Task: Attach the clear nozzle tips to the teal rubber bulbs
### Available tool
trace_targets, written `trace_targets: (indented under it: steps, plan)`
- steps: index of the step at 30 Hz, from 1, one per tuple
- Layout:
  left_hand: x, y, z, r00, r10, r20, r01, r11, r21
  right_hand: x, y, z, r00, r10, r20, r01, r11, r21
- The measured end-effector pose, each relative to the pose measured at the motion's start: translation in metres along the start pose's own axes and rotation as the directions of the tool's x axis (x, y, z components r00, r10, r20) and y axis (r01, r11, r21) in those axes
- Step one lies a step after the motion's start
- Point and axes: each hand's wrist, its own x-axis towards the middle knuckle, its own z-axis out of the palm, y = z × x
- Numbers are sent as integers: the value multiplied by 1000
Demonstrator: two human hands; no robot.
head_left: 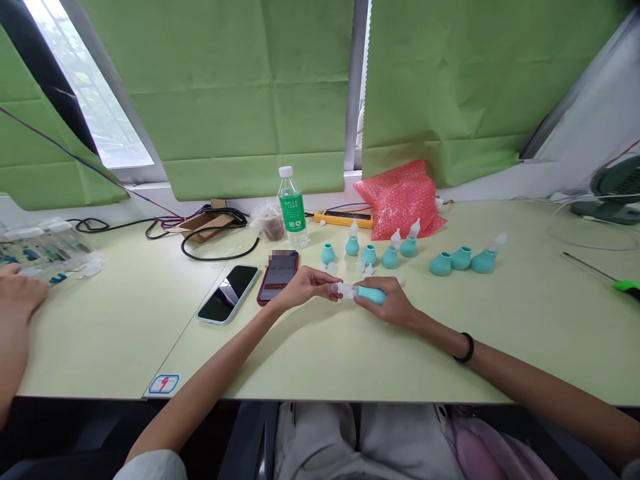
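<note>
My right hand (390, 301) is closed around a teal bulb (371, 295), which lies on its side above the table. A clear nozzle piece (346, 289) sticks out of the bulb's left end, and the fingertips of my left hand (316, 287) pinch it. Just beyond my hands stand several teal bulbs, some with clear tips, such as one bulb (352, 247), and some open-topped, such as another (328, 253). Small clear parts (361, 265) lie between them. Farther right is a group of three bulbs, the rightmost one (483, 261) with a tip.
Two phones (228, 295) (278, 277) lie left of my hands. Behind stand a water bottle (293, 212), a yellow tool (344, 219) and a red bubble-wrap bag (400, 203). A screwdriver (625, 287) lies at right. Another person's hand (19, 293) is at far left.
</note>
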Motion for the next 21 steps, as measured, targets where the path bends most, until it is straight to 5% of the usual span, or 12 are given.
trace_targets:
  steps: [14, 21]
  plan:
    - [-2, 1, -1, 1000, -23, -20, 28, 968, 248, -2, 1, -1, 991, -88, 97, 106, 975, -198]
    - [-3, 2, 1, 998, -57, 4, 55, 979, 195, -2, 2, -2, 981, -128, 143, 163, 950, -267]
